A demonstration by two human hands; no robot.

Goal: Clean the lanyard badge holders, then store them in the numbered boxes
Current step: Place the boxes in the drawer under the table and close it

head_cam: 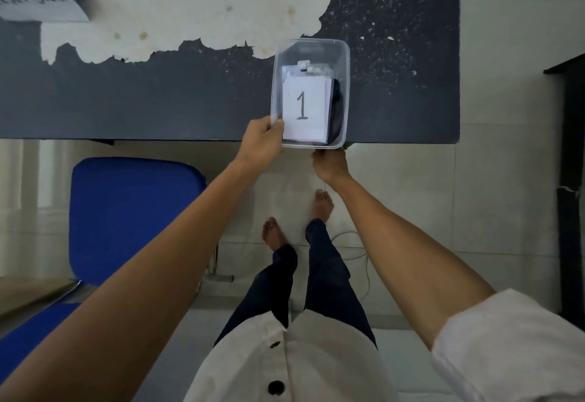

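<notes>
Table (pixel 126 110): one, dark, beyond the fingers.
Chair (pixel 133 211): one, blue, left of the fingers.
Box (pixel 345 53): one, clear, at the table's near edge, between both hands.
Left hand (pixel 262 142): fingers clamped on the box's near-left corner.
Right hand (pixel 329 164): fingers hidden under the box's edge; cannot tell.
Label (pixel 305 107): one, "1", beside the left thumb.
Badge holders (pixel 308 67): inside the box, two clips showing.

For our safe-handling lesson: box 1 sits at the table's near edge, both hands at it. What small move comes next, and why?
Probably slide the clear box marked 1 farther onto the dark table. Its near edge seems to overhang the table's edge; the left hand pinches its near left corner, the right hand sits just below that edge, fingers hidden. Badge holders lie inside.
</notes>
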